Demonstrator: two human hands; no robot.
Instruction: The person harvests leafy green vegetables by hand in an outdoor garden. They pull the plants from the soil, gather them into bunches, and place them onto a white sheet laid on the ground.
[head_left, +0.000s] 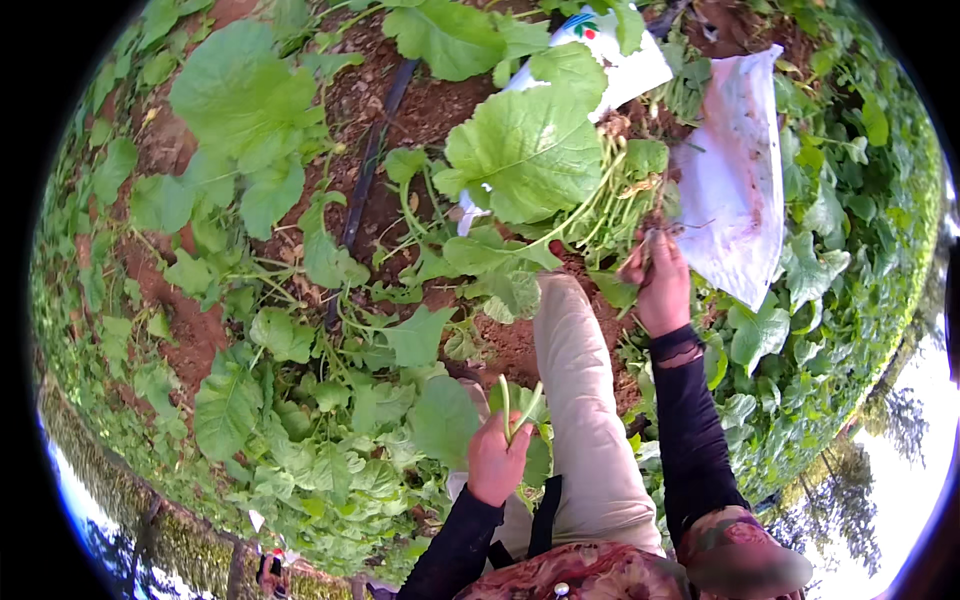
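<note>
My left hand is closed round a few pale green leaf stems, low in front of my body beside my trousered leg. Their cut or broken ends poke up above the fist. Further out, my right hand reaches to a heap of long-stemmed greens. Its fingers are pinched together at the heap's near edge, by some brownish roots or dry bits; what exactly they grip is too small to make out. Right of the heap lies a white, soil-stained plastic sack. Another white printed bag piece shows behind large leaves.
Broad-leaved plants grow all round, with reddish soil between them. A dark drip hose runs through the bed on the left. My leg in beige trousers stands between both hands. Dense foliage borders the right side.
</note>
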